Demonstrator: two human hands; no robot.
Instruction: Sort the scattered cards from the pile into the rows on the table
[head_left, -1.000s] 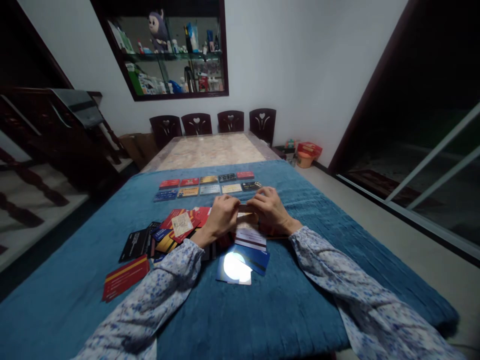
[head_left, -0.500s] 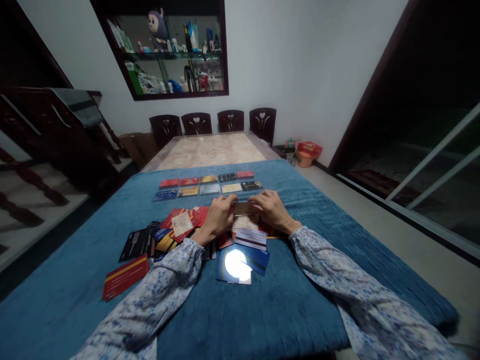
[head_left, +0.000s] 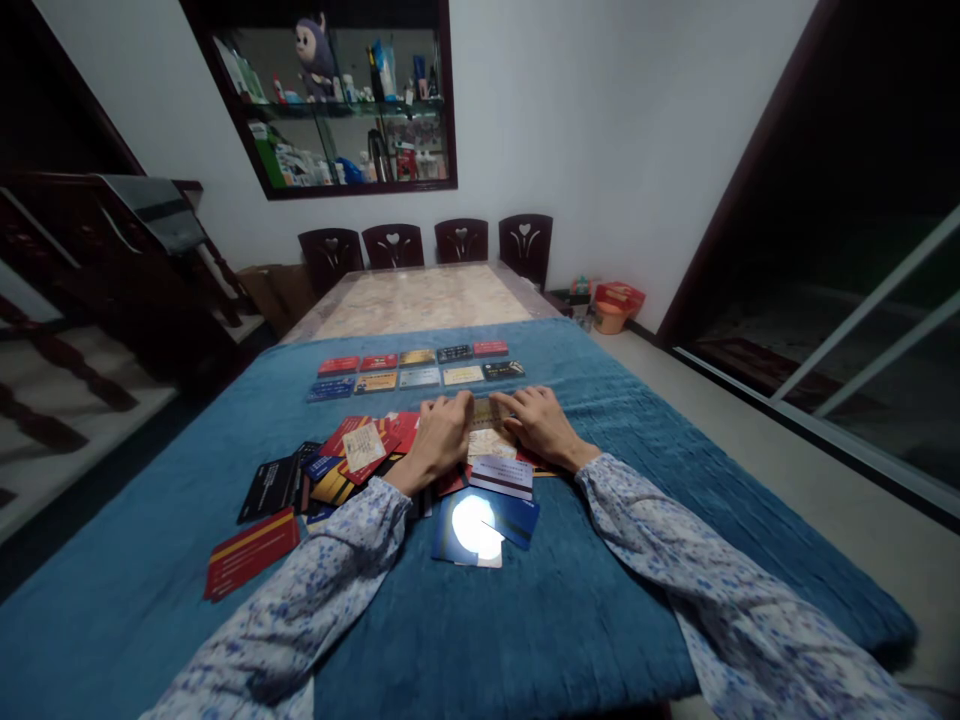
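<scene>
Between my two hands is a gold-brown card (head_left: 487,411), held by its short sides. My left hand (head_left: 442,432) is closed on its left end, and my right hand (head_left: 544,428) has its fingers on the right end. Just below it lie a pale patterned card (head_left: 491,444) and a white card with a dark stripe (head_left: 502,477). Nearer to me are blue cards (head_left: 517,522) under a bright round glare. A loose heap of red, yellow and black cards (head_left: 352,455) spreads left of my left hand, partly hidden by my forearm.
Beyond my hands, two rows of cards (head_left: 416,376) lie neatly on the blue cloth (head_left: 600,620). A red card stack (head_left: 253,552) is at the left. The bare marble tabletop (head_left: 427,298) shows farther off, with several dark chairs (head_left: 461,242) behind.
Both hands have lowered slightly with the gold-brown card, which now looks tilted flatter. My right hand's fingers are stretched out a little more. The other cards lie as before.
</scene>
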